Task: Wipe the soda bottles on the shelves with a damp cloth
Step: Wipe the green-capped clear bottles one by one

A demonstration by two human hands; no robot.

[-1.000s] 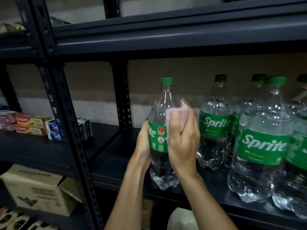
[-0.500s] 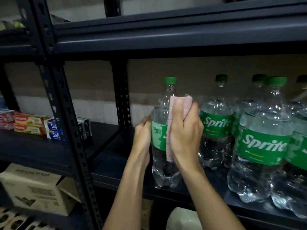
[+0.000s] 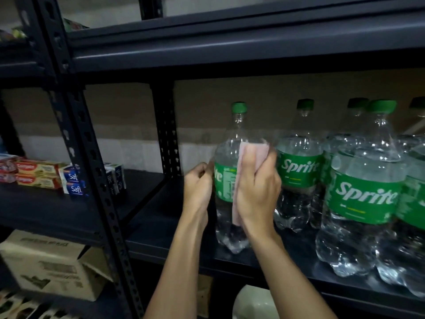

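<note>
A clear Sprite bottle (image 3: 226, 162) with a green cap and green label stands upright near the front of the dark metal shelf (image 3: 287, 254). My left hand (image 3: 199, 187) holds its left side at label height. My right hand (image 3: 256, 192) grips a folded pink cloth (image 3: 249, 153) and presses it against the front right of the bottle, over the shoulder and label. Several more Sprite bottles (image 3: 365, 194) stand on the same shelf to the right.
A perforated upright post (image 3: 96, 180) divides this bay from the left bay, where toothpaste boxes (image 3: 39, 174) and blue-white boxes (image 3: 73, 183) lie. A cardboard box (image 3: 53, 265) sits on the lower left shelf. A white rounded object (image 3: 255, 302) shows below. Another shelf board runs close overhead.
The bottle has turned, so its label shows a different part. My right hand and the cloth stay on the bottle's front, shifted slightly down its side. My left hand keeps its hold.
</note>
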